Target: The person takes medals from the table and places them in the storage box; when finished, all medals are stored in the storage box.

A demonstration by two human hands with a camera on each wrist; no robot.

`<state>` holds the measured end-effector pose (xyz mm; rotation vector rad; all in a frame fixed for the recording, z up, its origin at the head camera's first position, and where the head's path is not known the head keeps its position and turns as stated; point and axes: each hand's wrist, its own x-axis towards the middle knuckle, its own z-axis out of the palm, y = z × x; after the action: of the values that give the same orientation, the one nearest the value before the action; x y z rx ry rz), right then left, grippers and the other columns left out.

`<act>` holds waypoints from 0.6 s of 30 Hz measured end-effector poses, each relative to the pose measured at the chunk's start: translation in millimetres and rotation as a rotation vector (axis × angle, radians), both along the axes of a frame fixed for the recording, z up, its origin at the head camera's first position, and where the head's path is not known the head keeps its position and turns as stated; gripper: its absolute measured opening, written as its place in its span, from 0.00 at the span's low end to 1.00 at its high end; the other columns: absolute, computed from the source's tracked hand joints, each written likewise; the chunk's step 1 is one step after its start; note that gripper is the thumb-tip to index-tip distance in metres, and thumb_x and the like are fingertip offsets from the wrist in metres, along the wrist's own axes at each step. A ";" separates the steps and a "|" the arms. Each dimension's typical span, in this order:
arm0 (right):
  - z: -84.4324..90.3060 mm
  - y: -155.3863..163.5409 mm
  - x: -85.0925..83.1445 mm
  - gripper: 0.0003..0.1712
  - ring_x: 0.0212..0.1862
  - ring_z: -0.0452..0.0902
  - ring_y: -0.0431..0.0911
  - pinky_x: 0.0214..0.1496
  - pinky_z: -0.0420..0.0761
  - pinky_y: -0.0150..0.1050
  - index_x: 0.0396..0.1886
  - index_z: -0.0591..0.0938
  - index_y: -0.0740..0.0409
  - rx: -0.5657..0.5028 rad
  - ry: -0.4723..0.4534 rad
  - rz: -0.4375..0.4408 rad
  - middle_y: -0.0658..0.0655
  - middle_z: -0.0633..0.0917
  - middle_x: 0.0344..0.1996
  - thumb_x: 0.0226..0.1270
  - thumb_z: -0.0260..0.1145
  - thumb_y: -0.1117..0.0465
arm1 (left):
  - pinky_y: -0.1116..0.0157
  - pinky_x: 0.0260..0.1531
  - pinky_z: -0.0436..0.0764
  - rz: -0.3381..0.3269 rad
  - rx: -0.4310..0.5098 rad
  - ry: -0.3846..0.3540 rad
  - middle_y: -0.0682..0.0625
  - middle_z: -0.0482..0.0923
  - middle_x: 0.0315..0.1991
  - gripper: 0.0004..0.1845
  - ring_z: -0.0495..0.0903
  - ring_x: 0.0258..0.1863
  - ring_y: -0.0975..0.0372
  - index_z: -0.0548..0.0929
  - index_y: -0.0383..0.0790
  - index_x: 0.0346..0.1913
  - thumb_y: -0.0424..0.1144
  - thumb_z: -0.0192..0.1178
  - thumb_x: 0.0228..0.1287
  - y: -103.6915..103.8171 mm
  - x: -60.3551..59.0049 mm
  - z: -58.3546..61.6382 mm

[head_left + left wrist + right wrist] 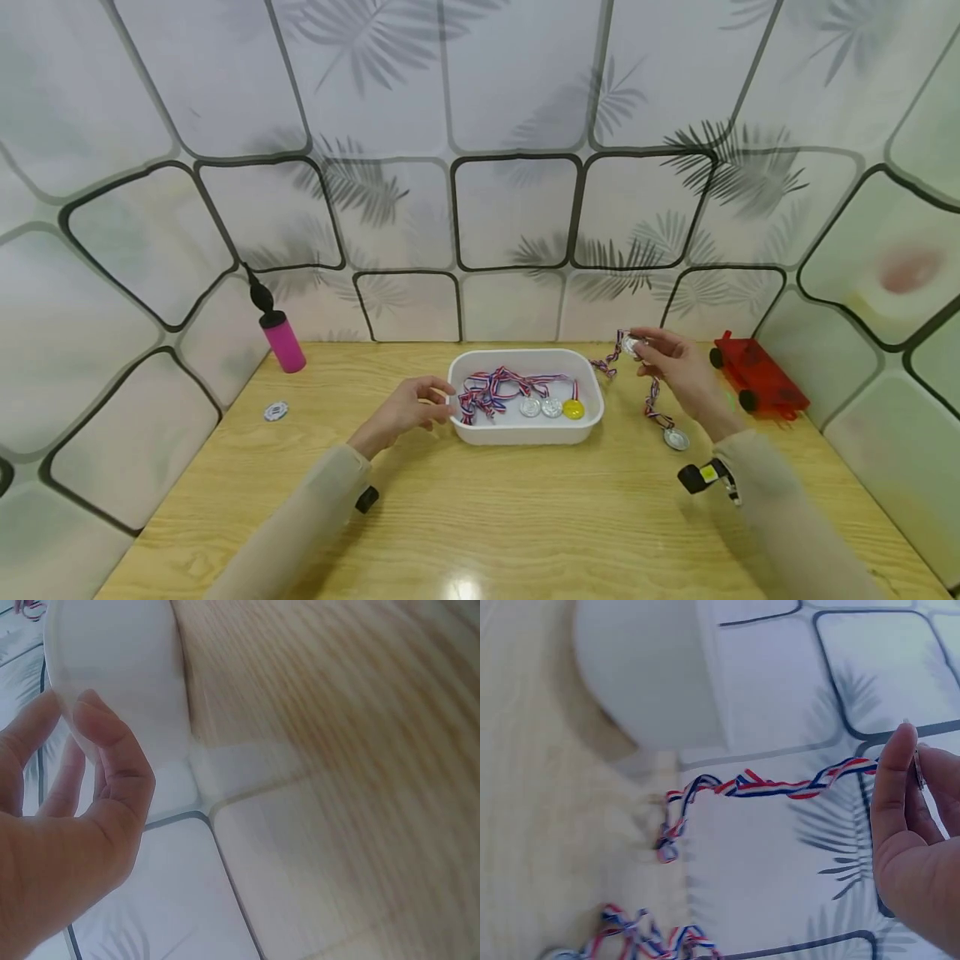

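At the left end of a white plastic box (517,435), my left hand (408,408) holds the rim, thumb against the outer wall and fingers curled by the edge. Inside lie tangled red, white and blue ribbons (491,392), silver medals (530,407) and a gold medal (573,409). To the right of the box, my right hand (678,367) pinches a silver medal (632,344) above the table. Its twisted ribbon (772,789) trails down toward the tabletop. Below this hand, another silver medal (676,439) with a ribbon lies on the table.
A red toy vehicle (765,375) with black wheels is at the right, near the wall. On the left stand a pink cylinder with a black top (283,343) and a round chip (276,411). Patterned fabric walls enclose the wooden table (465,517).
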<state>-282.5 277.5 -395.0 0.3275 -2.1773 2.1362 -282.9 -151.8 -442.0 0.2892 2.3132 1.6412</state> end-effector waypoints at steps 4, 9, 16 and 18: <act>18.6 -0.9 1.5 0.22 0.32 0.80 0.37 0.37 0.84 0.30 0.61 0.76 0.66 -0.097 0.037 0.006 0.44 0.84 0.36 0.69 0.63 0.64 | 0.65 0.28 0.80 -0.004 0.003 -0.002 0.47 0.78 0.35 0.16 0.82 0.29 0.61 0.80 0.34 0.52 0.33 0.66 0.61 0.1 -0.1 -1.5; 37.4 -1.3 0.9 0.19 0.38 0.80 0.37 0.40 0.83 0.29 0.59 0.80 0.56 -0.091 0.064 -0.002 0.44 0.84 0.43 0.69 0.64 0.62 | 0.65 0.27 0.79 0.001 0.005 0.006 0.47 0.77 0.35 0.16 0.82 0.29 0.61 0.80 0.34 0.51 0.33 0.66 0.61 0.5 -0.8 -2.6; 53.7 -6.2 -2.6 0.23 0.40 0.79 0.37 0.41 0.83 0.28 0.62 0.77 0.62 -0.124 0.122 -0.010 0.45 0.83 0.46 0.68 0.65 0.62 | 0.65 0.28 0.80 -0.014 0.017 0.006 0.47 0.77 0.36 0.17 0.82 0.29 0.61 0.79 0.33 0.53 0.33 0.66 0.62 0.3 -2.8 -4.6; 57.5 -8.1 -2.6 0.24 0.40 0.79 0.37 0.41 0.83 0.28 0.62 0.77 0.63 -0.148 0.126 -0.005 0.46 0.83 0.45 0.67 0.66 0.62 | 0.65 0.28 0.79 -0.015 0.026 -0.001 0.46 0.77 0.36 0.18 0.82 0.30 0.61 0.78 0.32 0.53 0.33 0.66 0.62 0.0 -3.0 -5.6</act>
<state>-285.0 269.4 -337.5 0.4320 -1.9389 2.1933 -285.9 -151.7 -447.6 0.3110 2.2849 1.6646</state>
